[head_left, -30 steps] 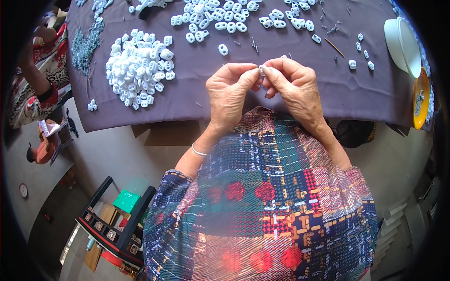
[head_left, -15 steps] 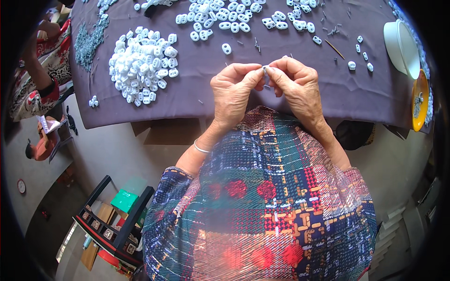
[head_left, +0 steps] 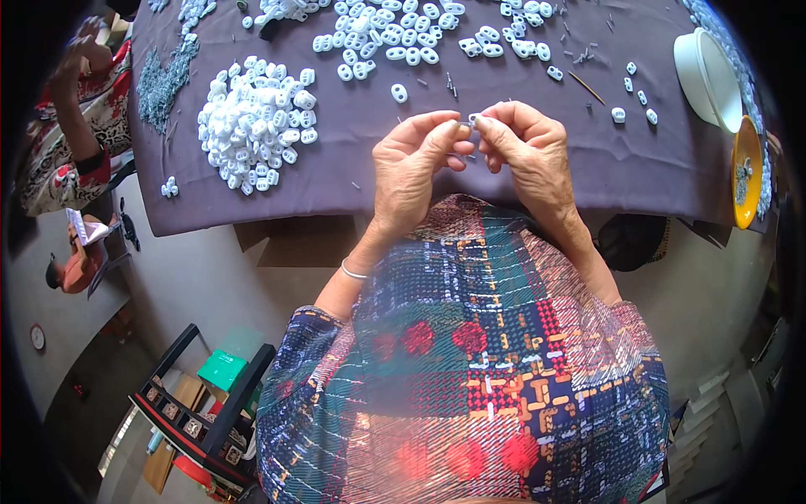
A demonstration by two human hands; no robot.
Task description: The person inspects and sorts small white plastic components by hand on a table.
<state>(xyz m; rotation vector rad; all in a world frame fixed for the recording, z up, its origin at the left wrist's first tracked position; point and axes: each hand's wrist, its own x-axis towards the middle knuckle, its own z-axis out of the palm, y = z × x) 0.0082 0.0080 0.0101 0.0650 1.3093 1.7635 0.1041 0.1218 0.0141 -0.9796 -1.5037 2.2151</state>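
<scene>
At upper centre, the left hand (head_left: 410,164) pinches a thin grey part (head_left: 464,124), the right hand (head_left: 535,153) a whitish piece (head_left: 474,118). Fingertip grips likely aid precision.

"What's different at the fingertips?"
"They were touching. Now the left hand (head_left: 407,168) and right hand (head_left: 535,160) have parted slightly, baring a slim grey pin (head_left: 465,124) at the left fingertips and, more clearly, a small white piece (head_left: 474,118) in the right."
"Anything else?"
"A co-worker's forearm (head_left: 80,126), far left, has swung more upright."
</scene>
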